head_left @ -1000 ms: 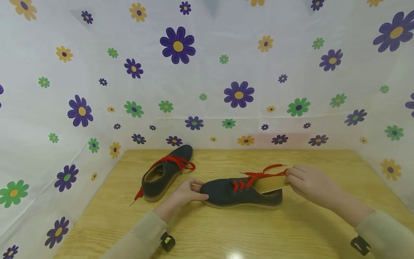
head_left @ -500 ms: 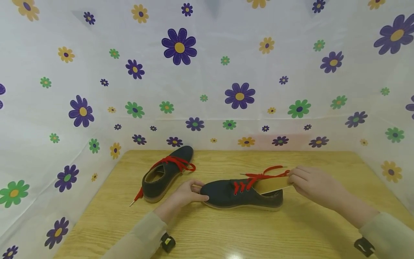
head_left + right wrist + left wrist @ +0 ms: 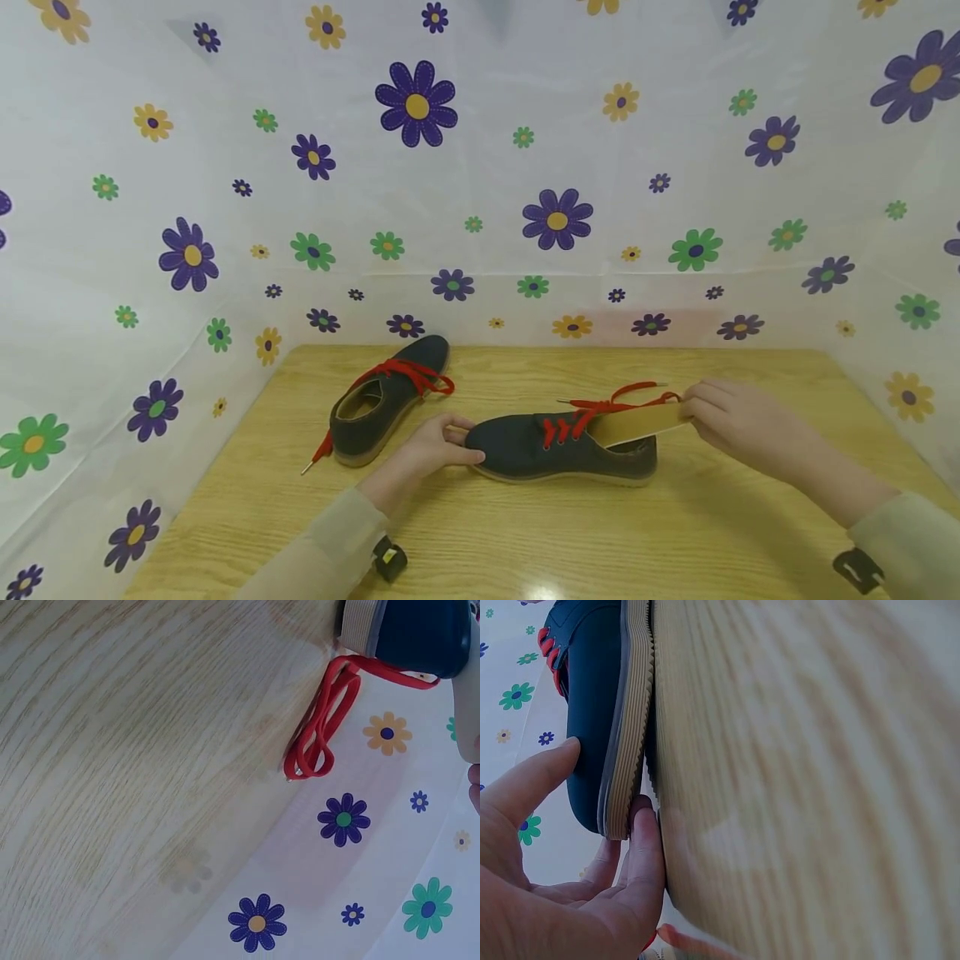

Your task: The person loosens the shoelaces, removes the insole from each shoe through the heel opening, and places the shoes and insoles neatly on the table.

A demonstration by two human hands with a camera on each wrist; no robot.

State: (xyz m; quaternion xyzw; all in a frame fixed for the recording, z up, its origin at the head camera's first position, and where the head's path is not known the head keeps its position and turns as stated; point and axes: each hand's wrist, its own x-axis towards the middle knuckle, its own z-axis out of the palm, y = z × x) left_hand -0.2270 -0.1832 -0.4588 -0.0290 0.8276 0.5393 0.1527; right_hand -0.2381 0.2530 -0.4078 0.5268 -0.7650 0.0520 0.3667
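A dark navy shoe (image 3: 510, 440) with red laces lies sideways on the table, toe to the left. My left hand (image 3: 435, 446) grips its toe. In the left wrist view, the thumb of my left hand (image 3: 577, 892) presses the upper while its fingers reach under the pale ribbed sole (image 3: 634, 712). Out of the shoe's opening slants a tan insole (image 3: 645, 422), its front part hidden inside. Above the heel, my right hand (image 3: 738, 425) pinches the insole's rear end. The right wrist view catches only fingertips (image 3: 475, 784) and the insole's pale underside (image 3: 466, 705) at its edge.
A matching shoe (image 3: 375, 421) stands at the table's back left, one red lace (image 3: 321, 454) trailing on the wood. Behind the held shoe lie loose red lace ends (image 3: 322, 727). A flowered white sheet (image 3: 480, 167) walls the wooden table (image 3: 570, 542) at the back and sides.
My right hand has moved slightly to the right, drawing more of the insole out of the shoe. My left hand and the shoe have stayed in place.
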